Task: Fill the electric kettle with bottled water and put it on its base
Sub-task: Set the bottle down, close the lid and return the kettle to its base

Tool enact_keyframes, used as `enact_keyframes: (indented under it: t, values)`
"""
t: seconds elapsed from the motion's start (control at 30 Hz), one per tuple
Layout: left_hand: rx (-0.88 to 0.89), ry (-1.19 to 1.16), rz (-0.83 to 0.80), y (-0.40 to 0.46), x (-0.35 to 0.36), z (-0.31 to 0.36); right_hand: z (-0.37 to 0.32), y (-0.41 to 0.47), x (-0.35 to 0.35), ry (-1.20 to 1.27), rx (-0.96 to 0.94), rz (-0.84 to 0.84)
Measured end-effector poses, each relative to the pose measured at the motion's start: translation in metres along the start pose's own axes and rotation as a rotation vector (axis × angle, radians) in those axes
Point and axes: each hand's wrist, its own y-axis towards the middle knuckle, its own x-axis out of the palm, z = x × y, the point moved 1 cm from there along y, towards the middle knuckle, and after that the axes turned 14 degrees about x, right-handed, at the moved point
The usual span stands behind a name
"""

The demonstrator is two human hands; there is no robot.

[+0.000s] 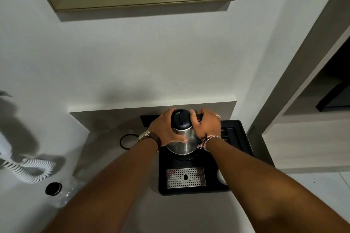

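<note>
Both hands clasp the kettle (181, 141): the left hand (166, 128) is spread over its steel side with the fingers reaching the black lid (180, 117), and the right hand (207, 126) is wrapped around the handle side, thumb against the lid. The kettle stands on a black tray (238, 138) on the grey counter (106, 138), close to the back wall; its base is hidden under the body, so whether it is fully seated cannot be told.

On the tray in front of the kettle lies a perforated metal drip plate (186, 177). A white cup (221, 177) at the tray's right edge is mostly covered by the right forearm. A black cord (126, 141) loops on the counter left of the tray, partly behind the left wrist, which bears a watch (146, 136). A clear bottle (63, 194) with a black cap stands at lower left, faint and hard to make out, beside a white coiled cord (34, 170). A framed picture (140, 0) hangs above, cut off at the top. No writing can be read.
</note>
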Motion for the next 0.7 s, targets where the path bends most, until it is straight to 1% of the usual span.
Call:
enact_keyframes:
  t: [0.27, 0.43, 0.6, 0.7]
  values:
    - [0.028, -0.009, 0.01, 0.0, 0.005, 0.003, 0.007, -0.001, -0.006, -0.013, -0.009, 0.025]
    - [0.077, 0.036, -0.021, -0.003, 0.007, 0.005, 0.014, -0.012, -0.011, -0.006, 0.039, 0.045]
    - [0.1, 0.078, -0.002, -0.01, 0.005, -0.003, 0.009, -0.019, -0.008, -0.005, 0.026, 0.023]
    - [0.085, 0.058, 0.004, -0.015, 0.005, -0.008, 0.003, -0.022, -0.006, -0.022, 0.008, 0.016]
